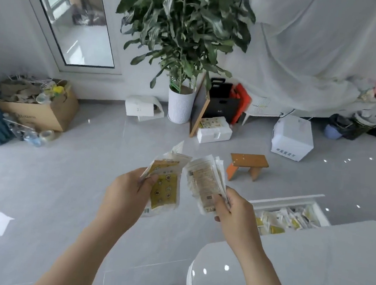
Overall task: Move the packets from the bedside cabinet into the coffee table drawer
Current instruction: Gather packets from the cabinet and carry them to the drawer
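Observation:
My left hand (124, 194) grips a small bunch of white packets with yellow printed fronts (166, 186), held upright over the grey floor. My right hand (233, 210) holds a second bunch of packets (204, 180), their backs with brown text panels facing me. Both bunches sit side by side at mid-frame. To the right, the white coffee table (308, 264) has its drawer (292, 198) pulled open, and several similar packets (285, 219) lie inside. The bedside cabinet is not in view.
A small wooden stool (248, 165) stands on the floor beyond my hands. A tall potted plant (180, 105), white foam boxes (214, 130), a white appliance (292, 138) and a cardboard box of rubbish (36, 104) line the far wall.

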Action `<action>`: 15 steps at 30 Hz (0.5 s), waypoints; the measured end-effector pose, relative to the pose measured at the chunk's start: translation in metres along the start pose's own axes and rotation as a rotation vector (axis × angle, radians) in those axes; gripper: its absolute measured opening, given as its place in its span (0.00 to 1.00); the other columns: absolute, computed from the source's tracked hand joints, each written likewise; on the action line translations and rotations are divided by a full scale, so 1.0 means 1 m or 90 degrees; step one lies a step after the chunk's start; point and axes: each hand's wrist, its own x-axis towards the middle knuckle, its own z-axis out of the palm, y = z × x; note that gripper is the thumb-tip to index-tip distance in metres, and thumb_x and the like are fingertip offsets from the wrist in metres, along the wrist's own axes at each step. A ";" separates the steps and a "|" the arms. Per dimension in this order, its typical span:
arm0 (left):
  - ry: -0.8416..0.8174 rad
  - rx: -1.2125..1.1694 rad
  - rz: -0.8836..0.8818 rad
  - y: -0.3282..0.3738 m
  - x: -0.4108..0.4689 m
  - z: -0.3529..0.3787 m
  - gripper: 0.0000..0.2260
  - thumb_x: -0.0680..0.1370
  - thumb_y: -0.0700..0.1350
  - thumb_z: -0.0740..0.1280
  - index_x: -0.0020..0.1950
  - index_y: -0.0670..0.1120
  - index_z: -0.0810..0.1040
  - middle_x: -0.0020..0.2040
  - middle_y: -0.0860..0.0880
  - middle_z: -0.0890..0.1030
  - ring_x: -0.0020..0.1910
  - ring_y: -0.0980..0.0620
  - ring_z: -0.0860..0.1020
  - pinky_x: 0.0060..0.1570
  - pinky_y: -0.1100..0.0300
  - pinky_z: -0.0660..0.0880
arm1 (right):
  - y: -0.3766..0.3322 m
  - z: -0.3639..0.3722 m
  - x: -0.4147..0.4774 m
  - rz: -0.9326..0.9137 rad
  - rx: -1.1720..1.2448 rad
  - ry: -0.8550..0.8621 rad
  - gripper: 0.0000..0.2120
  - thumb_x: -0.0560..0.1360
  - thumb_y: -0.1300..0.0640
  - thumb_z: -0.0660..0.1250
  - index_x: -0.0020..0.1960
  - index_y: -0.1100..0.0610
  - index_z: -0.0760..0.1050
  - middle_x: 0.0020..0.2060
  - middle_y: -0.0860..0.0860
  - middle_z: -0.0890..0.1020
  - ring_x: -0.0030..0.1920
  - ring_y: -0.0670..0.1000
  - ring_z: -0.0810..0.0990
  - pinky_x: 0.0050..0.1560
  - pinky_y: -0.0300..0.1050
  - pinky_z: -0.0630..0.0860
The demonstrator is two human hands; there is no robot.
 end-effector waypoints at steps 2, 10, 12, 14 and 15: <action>-0.015 0.004 0.010 0.011 0.026 0.012 0.15 0.80 0.47 0.60 0.33 0.52 0.69 0.29 0.50 0.75 0.28 0.50 0.70 0.29 0.58 0.62 | 0.006 -0.007 0.027 0.011 -0.011 0.020 0.07 0.80 0.52 0.60 0.50 0.51 0.76 0.39 0.48 0.83 0.40 0.52 0.81 0.43 0.58 0.80; -0.097 0.024 0.045 0.041 0.141 0.051 0.16 0.80 0.47 0.60 0.32 0.50 0.70 0.32 0.46 0.78 0.28 0.49 0.69 0.28 0.59 0.63 | 0.021 -0.022 0.117 0.083 -0.018 0.072 0.08 0.80 0.55 0.61 0.42 0.52 0.73 0.32 0.48 0.79 0.34 0.53 0.79 0.39 0.54 0.77; -0.122 0.024 0.050 0.047 0.174 0.059 0.16 0.80 0.47 0.60 0.32 0.50 0.69 0.32 0.46 0.78 0.28 0.49 0.69 0.28 0.59 0.63 | 0.022 -0.020 0.143 0.097 -0.015 0.085 0.08 0.80 0.55 0.61 0.43 0.52 0.74 0.33 0.49 0.79 0.34 0.53 0.80 0.39 0.54 0.78; -0.148 0.032 0.068 0.052 0.211 0.065 0.16 0.80 0.47 0.60 0.32 0.49 0.70 0.32 0.44 0.79 0.27 0.49 0.69 0.29 0.58 0.64 | 0.024 -0.017 0.172 0.109 -0.012 0.102 0.07 0.79 0.54 0.61 0.44 0.52 0.74 0.35 0.49 0.81 0.36 0.52 0.81 0.40 0.56 0.79; -0.159 0.040 0.080 0.055 0.230 0.068 0.16 0.80 0.48 0.59 0.32 0.49 0.70 0.33 0.44 0.79 0.27 0.49 0.69 0.29 0.58 0.64 | 0.024 -0.016 0.187 0.117 -0.008 0.114 0.07 0.79 0.54 0.61 0.44 0.53 0.75 0.36 0.48 0.81 0.37 0.52 0.81 0.41 0.56 0.79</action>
